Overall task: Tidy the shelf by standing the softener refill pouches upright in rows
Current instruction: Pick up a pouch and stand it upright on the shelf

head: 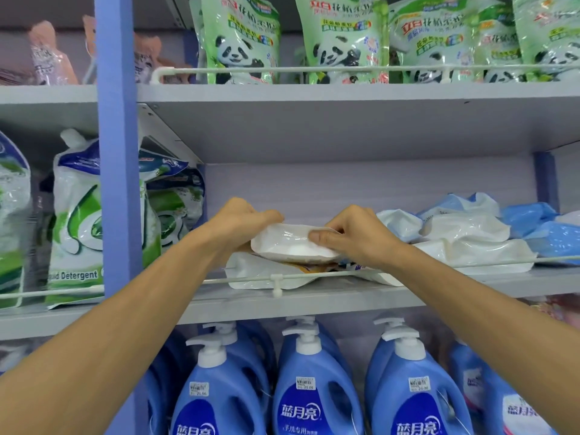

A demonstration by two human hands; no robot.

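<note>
White plastic of a refill pouch [290, 243] is gripped at both ends, lying atop a flat pouch [251, 274] on the grey shelf [345, 301]; the left hand [238, 226] and right hand [354, 235] are curled round it, forearms raised; slumped pouches [464, 233] are heaped rightward; blue bottles [314, 387] are ranged below.

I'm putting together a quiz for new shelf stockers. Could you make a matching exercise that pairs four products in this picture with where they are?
Things:
1 panda pouches
2 pump bottles
3 white pouch
4 Liquid Detergent pouch

Places:
A gripped by the left hand and right hand
B highest row in view
C left of the blue post
D lowest row in view

Pairs: 1-B, 2-D, 3-A, 4-C
</note>
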